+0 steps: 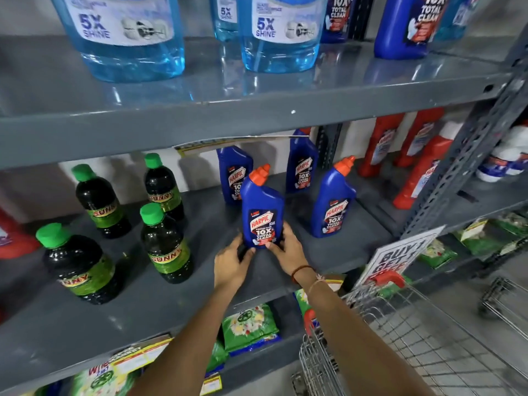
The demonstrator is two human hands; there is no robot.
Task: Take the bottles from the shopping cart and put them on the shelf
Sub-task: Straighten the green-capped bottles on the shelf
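Note:
A blue Harpic bottle (262,207) with an orange cap stands upright on the grey middle shelf (177,304). My left hand (232,262) and my right hand (285,248) clasp its base from either side. Three more blue Harpic bottles stand behind and to the right: one (235,174) at the back, another (302,164) beside it, and a third (333,201) nearer the front. The wire shopping cart (400,338) sits at the lower right, below my right forearm. Its inside looks bare where I can see it.
Several dark Sunny bottles (164,244) with green caps stand at the left of the same shelf. Red bottles (420,164) fill the right bay. Large clear blue bottles (280,32) sit on the shelf above. Green packets (250,328) lie on the shelf below. A sale sign (397,255) hangs near the cart.

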